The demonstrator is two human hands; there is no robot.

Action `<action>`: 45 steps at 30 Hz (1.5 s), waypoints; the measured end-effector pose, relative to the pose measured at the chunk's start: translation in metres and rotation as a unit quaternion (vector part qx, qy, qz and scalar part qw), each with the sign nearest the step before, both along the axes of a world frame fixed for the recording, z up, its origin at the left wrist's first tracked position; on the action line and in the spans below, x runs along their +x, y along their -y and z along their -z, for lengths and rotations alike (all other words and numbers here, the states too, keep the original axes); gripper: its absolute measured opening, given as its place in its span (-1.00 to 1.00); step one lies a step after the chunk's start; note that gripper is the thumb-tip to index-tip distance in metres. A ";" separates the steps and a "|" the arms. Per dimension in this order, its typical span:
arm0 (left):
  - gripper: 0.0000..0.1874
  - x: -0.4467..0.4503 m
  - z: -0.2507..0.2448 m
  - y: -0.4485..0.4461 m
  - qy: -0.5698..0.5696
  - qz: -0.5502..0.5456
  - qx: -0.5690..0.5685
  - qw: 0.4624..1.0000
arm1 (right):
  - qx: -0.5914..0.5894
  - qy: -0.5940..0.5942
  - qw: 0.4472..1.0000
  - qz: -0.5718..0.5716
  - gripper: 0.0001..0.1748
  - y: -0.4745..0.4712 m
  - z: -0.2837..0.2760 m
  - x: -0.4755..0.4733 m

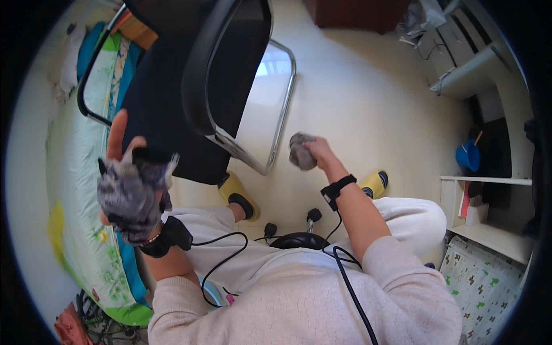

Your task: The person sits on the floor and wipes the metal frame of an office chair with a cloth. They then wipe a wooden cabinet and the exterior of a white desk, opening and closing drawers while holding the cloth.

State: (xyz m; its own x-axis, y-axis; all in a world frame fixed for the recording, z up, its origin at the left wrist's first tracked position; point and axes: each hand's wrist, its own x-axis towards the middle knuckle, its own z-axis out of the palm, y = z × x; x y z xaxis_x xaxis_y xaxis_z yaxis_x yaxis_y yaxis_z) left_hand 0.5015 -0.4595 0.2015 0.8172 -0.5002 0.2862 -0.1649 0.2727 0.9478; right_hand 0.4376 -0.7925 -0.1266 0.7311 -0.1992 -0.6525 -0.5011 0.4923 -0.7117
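On the left, my left hand (115,138) holds a crumpled bundle of grey-purple and black cloth (129,194), perhaps socks. The bundle covers most of the palm, and one finger points up past it. My right hand (321,153) grips a balled grey cloth (302,152), possibly a rolled sock, above the pale floor (358,108). A black chair (172,103) with a chrome frame stands before me, its seat just beyond my left hand. Black bands with cables are strapped to both wrists.
A bed with a green and white floral cover (95,189) runs along the left. White shelving (487,181) and a blue bucket (468,156) are at the right. Below me are a black stool seat (297,241) and yellow slippers (237,194). A dark red cabinet (358,15) stands ahead.
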 end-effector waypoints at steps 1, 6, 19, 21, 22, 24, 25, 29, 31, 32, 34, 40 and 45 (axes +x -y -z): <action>-0.34 -0.003 0.003 0.012 0.036 -0.097 0.042 0.994 | 0.010 0.019 0.999 0.030 -0.71 0.003 0.008 0.008; -0.42 -0.018 0.025 0.063 -0.178 -0.197 0.020 0.964 | -0.190 0.125 0.965 -0.129 -0.69 -0.031 0.046 0.052; -0.47 -0.033 0.040 0.069 -0.144 -0.227 0.148 0.952 | -0.489 0.083 0.708 -0.503 -0.59 -0.080 0.124 0.056; -0.51 -0.031 0.047 0.058 -0.136 -0.190 0.152 0.960 | -0.526 0.081 0.692 -0.487 -0.62 -0.076 0.132 0.070; -0.52 -0.029 0.050 0.052 -0.130 -0.166 0.152 0.966 | -0.523 0.084 0.689 -0.495 -0.63 -0.073 0.136 0.077; -0.55 -0.025 0.054 0.038 -0.126 -0.117 0.153 0.973 | -0.515 0.086 0.684 -0.510 -0.64 -0.062 0.144 0.090; -0.57 -0.023 0.055 0.031 -0.126 -0.085 0.155 0.976 | -0.501 0.098 0.687 -0.517 -0.67 -0.055 0.147 0.095; -0.61 -0.005 0.058 0.000 -0.134 0.072 0.149 0.977 | -0.516 0.090 0.687 -0.504 -0.73 -0.007 0.145 0.122; -0.62 0.005 0.060 -0.018 -0.156 0.144 0.150 0.966 | -0.566 0.060 0.689 -0.449 -0.73 0.020 0.134 0.136; -0.62 0.009 0.062 -0.028 -0.170 0.175 0.153 0.957 | -0.599 0.036 0.688 -0.408 -0.73 0.036 0.127 0.148; -0.61 0.017 0.065 -0.049 -0.207 0.231 0.161 0.937 | -0.615 0.036 0.727 -0.304 -0.64 0.067 0.108 0.178; -0.56 0.021 0.074 -0.117 -0.352 0.326 0.199 0.854 | -0.618 0.331 0.707 0.097 -0.69 0.098 0.031 0.287; -0.48 0.003 0.078 -0.152 -0.455 0.307 0.183 0.815 | -0.668 0.329 0.656 0.125 -0.63 0.073 0.008 0.351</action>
